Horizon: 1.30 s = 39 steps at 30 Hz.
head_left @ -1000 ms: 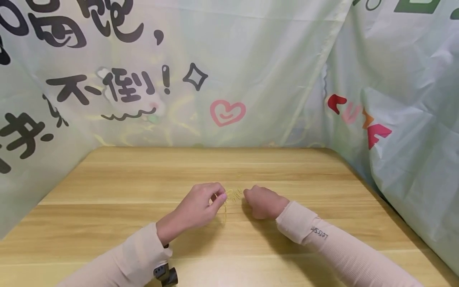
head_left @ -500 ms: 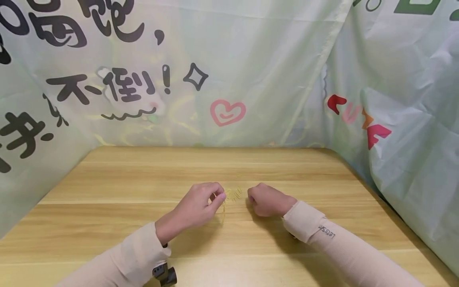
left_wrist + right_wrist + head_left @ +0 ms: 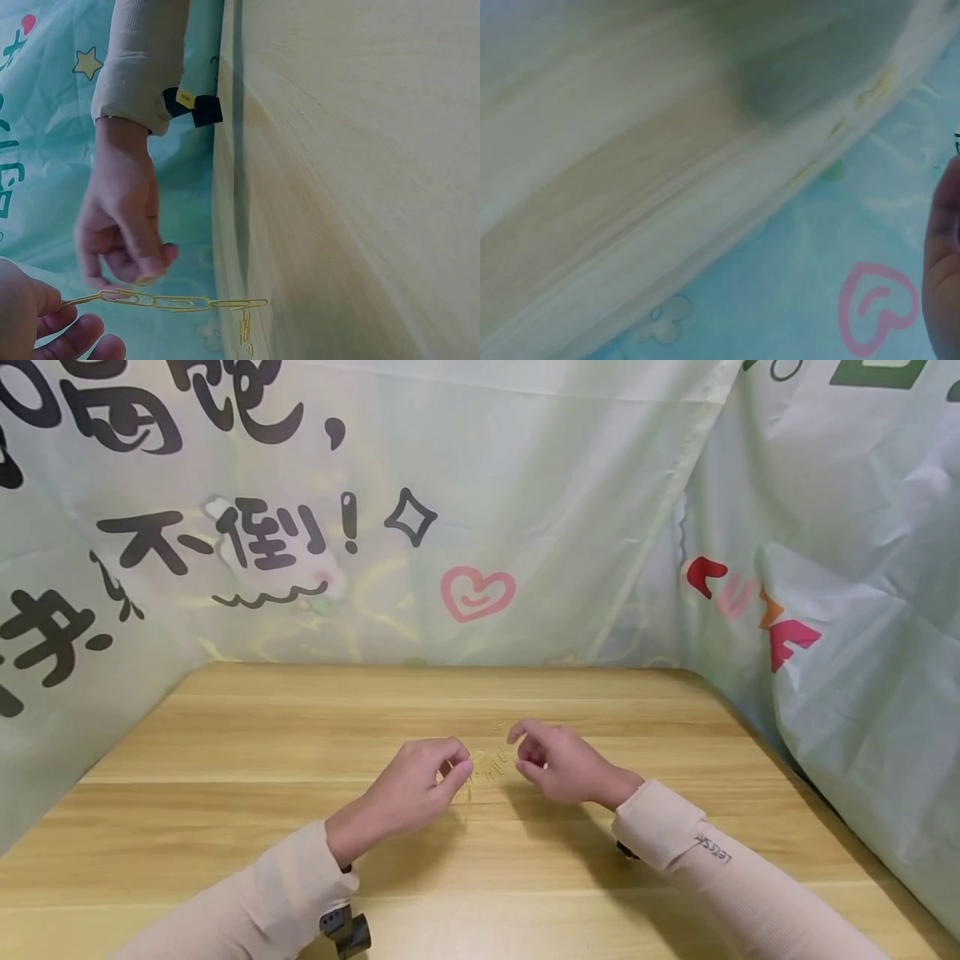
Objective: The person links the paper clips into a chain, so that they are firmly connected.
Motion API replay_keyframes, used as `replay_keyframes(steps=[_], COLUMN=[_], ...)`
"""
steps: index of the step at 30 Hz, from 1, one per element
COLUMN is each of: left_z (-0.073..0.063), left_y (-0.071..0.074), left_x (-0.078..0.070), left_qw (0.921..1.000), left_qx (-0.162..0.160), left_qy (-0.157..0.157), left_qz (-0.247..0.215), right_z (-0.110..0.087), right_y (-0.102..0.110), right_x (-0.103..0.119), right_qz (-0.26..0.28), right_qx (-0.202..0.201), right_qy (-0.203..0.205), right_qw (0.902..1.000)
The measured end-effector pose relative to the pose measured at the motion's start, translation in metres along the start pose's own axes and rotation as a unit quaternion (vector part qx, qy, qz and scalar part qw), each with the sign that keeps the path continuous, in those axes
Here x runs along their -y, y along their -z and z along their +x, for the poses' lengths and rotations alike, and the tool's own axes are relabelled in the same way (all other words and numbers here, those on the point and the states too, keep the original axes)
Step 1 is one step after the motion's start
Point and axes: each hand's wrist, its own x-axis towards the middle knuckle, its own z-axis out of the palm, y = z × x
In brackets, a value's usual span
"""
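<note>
My left hand (image 3: 416, 785) pinches the end of a chain of gold paper clips (image 3: 180, 303) between thumb and forefinger. In the head view the chain hangs as a thin line below the fingertips. Across from it, my right hand (image 3: 562, 764) hovers over the table with bent fingers, its forefinger and thumb apart. In the left wrist view it is just above the chain, its thumb tip close to the links. Several loose paper clips (image 3: 493, 767) lie between the hands. Part of my right hand (image 3: 943, 262) shows at the right edge of its wrist view.
A few more clips (image 3: 500, 727) lie farther back on the wooden table (image 3: 300, 710). Printed cloth (image 3: 585, 527) hangs behind the table and along its sides. A black wrist camera (image 3: 345, 933) sits under the left sleeve.
The right hand has drawn back to the right from the clips, then its fingers have spread and lifted. The left hand has kept its pinch with hardly any movement.
</note>
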Motion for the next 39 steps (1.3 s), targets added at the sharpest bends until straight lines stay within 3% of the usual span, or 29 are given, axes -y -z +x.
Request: replay_keyframes(steps=[4,9,15,24,29,33,39], left_z=[0.001,0.001,0.002,0.004,0.004,0.004,0.004], left_y=[0.0,-0.001,-0.005,-0.006,-0.005,-0.005,-0.004], left_x=[0.0,-0.002,0.0,-0.001,-0.002,-0.003,-0.005], left_qw=[1.0,0.9999,1.0,0.9992,0.9981,0.9972,0.995], left_qx=[0.003,0.005,-0.002,0.007,0.007,0.003,0.008], left_qy=[0.003,0.01,0.005,0.008,0.009,0.011,0.028], left_qz=[-0.001,-0.003,0.002,-0.04,-0.06,-0.074,-0.096], right_z=[0.0,0.0,0.001,0.007,0.009,0.01,0.011], right_y=[0.0,-0.001,-0.005,-0.007,-0.007,-0.006,-0.006], right_x=[0.006,0.014,0.02,0.028,0.029,0.03,0.03], right_qz=[0.059,0.136,0.163,0.143,0.1,0.056,0.033], right_qx=[-0.028,-0.061,-0.11,-0.14,-0.148,-0.151,-0.152], right_qy=[0.017,0.038,0.112,0.181,0.212,0.224,0.241], right_qw=[0.9978,0.9882,0.9741,0.9628,0.9609,0.9612,0.9579])
